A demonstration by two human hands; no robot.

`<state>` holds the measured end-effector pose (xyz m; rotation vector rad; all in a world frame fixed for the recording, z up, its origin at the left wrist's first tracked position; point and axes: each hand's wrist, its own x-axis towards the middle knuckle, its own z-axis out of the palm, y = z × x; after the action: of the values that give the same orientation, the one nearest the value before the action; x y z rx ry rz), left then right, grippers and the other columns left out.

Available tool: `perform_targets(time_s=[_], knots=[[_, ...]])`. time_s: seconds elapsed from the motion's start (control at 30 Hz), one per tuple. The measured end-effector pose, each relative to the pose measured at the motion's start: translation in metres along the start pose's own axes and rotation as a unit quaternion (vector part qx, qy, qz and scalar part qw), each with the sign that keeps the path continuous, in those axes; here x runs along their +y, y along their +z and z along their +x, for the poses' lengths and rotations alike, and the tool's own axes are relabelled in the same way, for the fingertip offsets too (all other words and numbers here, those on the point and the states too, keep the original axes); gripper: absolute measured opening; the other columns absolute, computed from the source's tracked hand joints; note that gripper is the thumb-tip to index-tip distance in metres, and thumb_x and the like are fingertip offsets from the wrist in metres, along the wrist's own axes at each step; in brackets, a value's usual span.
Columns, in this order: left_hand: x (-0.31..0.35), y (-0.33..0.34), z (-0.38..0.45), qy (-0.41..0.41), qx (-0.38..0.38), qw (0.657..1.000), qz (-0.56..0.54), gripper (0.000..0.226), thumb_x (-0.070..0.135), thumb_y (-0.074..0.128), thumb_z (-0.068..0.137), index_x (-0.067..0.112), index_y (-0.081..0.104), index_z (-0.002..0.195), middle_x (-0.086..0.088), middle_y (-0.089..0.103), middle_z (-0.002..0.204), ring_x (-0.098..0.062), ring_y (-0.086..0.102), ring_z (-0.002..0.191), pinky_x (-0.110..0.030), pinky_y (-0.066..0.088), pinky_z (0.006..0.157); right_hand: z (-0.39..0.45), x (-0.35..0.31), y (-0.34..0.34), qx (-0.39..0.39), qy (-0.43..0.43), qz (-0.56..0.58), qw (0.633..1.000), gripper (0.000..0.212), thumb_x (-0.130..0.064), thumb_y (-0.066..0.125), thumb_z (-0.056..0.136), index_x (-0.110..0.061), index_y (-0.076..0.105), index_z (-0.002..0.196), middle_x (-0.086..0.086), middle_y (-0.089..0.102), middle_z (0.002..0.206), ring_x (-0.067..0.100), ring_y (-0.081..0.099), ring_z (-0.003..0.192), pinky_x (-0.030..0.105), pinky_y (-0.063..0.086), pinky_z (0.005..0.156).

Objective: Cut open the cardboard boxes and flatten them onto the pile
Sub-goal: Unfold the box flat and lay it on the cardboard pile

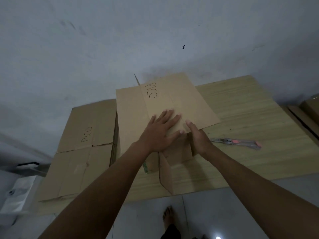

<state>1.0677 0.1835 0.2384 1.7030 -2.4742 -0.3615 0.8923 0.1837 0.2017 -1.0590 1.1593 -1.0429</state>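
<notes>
A brown cardboard box (165,99) marked "PICO" lies partly flattened on the wooden table (250,121), its near flaps still folded up at the table's front. My left hand (160,130) presses flat on its top panel with straight fingers. Beside it, my right hand (198,137) lies edge-on against the same panel, fingers straight, just above a raised flap (177,150). To the left sits the pile of flattened boxes (81,149), the top one also marked "PICO". A utility knife (236,142) lies on the table right of my right hand.
A grey wall rises behind the table. More cardboard (305,111) shows at the right edge. A white object (17,195) sits low at the left. The tiled floor and a bare foot (168,216) are below the table's front edge.
</notes>
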Motion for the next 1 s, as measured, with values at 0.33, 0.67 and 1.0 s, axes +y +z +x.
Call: perform_targets(time_s=[0.33,0.67,1.0], knots=[[-0.004,0.003,0.000,0.011,0.015,0.999,-0.033,0.054,0.038,0.030,0.110,0.029,0.016,0.162,0.005,0.005,0.170,-0.014,-0.002,0.156,-0.038,-0.003,0.123,-0.003,-0.006,0.009,-0.006,-0.011,0.109,0.994,0.086,-0.072,0.062,0.078,-0.023,0.051,0.147,-0.013,0.054,0.146,0.005,0.048,0.136,0.033,0.028,0.122],[-0.010,0.009,-0.007,0.021,0.020,0.998,-0.063,0.058,0.041,0.027,0.106,0.023,0.022,0.161,0.004,0.010,0.169,-0.013,0.001,0.156,-0.033,-0.004,0.121,0.002,0.007,0.014,-0.010,-0.036,0.076,0.996,0.089,-0.061,0.065,0.072,-0.013,0.052,0.146,-0.002,0.057,0.145,0.009,0.050,0.135,0.037,0.031,0.122],[-0.013,0.012,-0.006,0.034,0.030,0.996,-0.075,0.057,0.041,0.028,0.106,0.025,0.023,0.161,0.006,0.011,0.169,-0.013,0.002,0.156,-0.035,-0.002,0.122,0.010,0.013,0.019,0.066,0.059,0.101,0.991,0.059,-0.046,0.069,0.057,-0.012,0.077,0.104,0.000,0.076,0.108,0.021,0.069,0.105,0.045,0.049,0.104]])
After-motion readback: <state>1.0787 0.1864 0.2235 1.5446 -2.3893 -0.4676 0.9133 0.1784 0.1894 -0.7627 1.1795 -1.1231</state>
